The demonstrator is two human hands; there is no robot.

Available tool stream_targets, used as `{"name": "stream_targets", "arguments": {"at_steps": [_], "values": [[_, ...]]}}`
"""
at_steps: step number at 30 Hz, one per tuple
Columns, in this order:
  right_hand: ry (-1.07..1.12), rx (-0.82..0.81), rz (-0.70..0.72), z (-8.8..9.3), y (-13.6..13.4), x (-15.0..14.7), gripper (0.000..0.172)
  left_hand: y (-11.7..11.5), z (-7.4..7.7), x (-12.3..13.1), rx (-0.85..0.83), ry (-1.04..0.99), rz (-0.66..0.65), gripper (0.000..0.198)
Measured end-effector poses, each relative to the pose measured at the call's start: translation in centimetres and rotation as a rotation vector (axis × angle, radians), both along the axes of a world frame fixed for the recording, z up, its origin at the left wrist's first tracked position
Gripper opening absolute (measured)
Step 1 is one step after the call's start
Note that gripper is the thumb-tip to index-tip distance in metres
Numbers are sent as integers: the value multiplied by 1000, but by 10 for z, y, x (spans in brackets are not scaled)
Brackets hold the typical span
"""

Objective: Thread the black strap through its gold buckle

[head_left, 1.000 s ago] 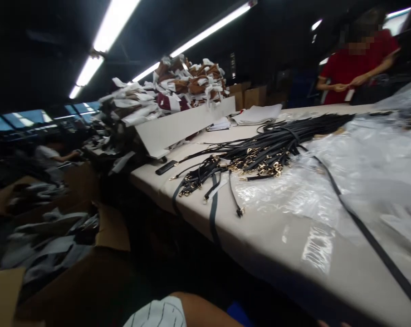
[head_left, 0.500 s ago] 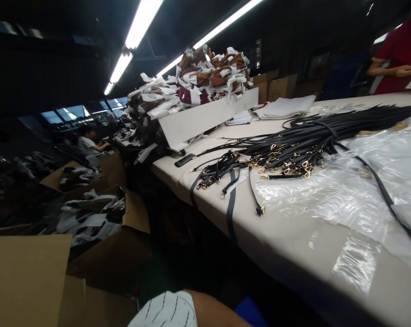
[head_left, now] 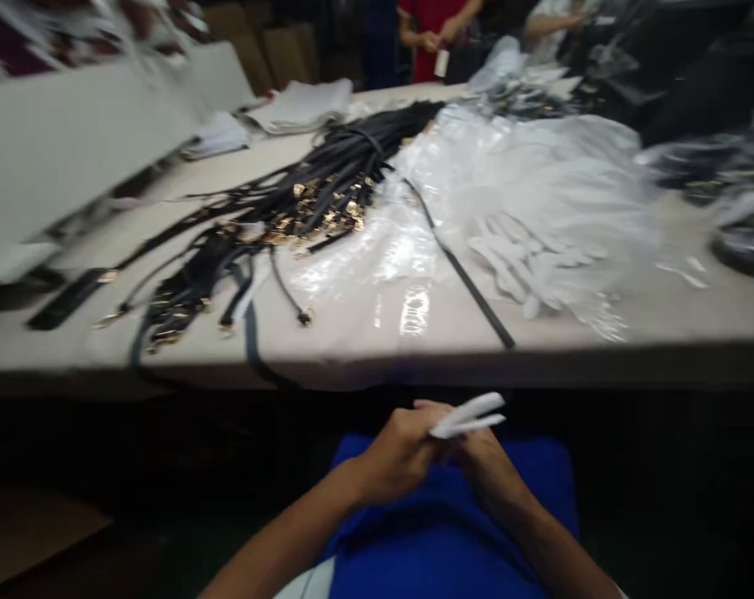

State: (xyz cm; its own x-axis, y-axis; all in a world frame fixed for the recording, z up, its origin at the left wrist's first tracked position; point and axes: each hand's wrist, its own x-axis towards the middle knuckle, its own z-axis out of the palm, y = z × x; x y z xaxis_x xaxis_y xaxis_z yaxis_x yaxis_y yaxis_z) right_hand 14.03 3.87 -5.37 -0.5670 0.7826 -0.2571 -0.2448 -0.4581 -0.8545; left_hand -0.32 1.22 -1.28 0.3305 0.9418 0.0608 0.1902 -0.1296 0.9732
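My left hand (head_left: 405, 449) is closed around one end of a white, soft-looking piece with two narrow finger-like ends (head_left: 470, 418). These ends point right, across the top of my right hand (head_left: 482, 462). The two hands meet in front of the table edge, above the blue cloth (head_left: 452, 541) over my lap. Fingers of the right hand look bent in towards the left; blur and the left hand hide what is in them. Similar white finger-like pieces (head_left: 520, 254) lie on the table in and around clear plastic.
Black straps with gold clasps (head_left: 327, 195) are heaped on the table (head_left: 352, 341). A loose black strap (head_left: 470, 291) reaches the front edge. Clear plastic sheeting (head_left: 408, 241), folded white cloth (head_left: 305, 106) and a white board (head_left: 90, 141) lie around. A person in red (head_left: 436, 37) stands behind.
My view has swung right and down, from the boxes and the table's left end to the middle of the table. Both hands and the white piece have come into sight.
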Motion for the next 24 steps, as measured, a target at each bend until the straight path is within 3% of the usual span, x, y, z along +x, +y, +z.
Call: {"name": "stream_targets", "arguments": {"at_steps": [3, 8, 17, 20, 22, 24], "values": [[30, 46, -134, 15, 6, 22, 32, 3, -13, -2, -124, -28, 115, 24], [-11, 266, -65, 37, 17, 35, 26, 2, -17, 1, -203, -48, -22, 27], [76, 127, -222, 23, 20, 30, 16, -3, -18, 9, -542, -199, -125, 33], [-46, 281, -314, 42, 20, 34, 13, -3, -16, 9, -546, -247, -68, 39], [-86, 446, -388, 64, 15, 43, 17, 0, -13, 9, -540, -266, 25, 40], [-37, 562, -361, 88, 3, 56, 25, 3, -9, 11, -549, -301, 142, 39]]}}
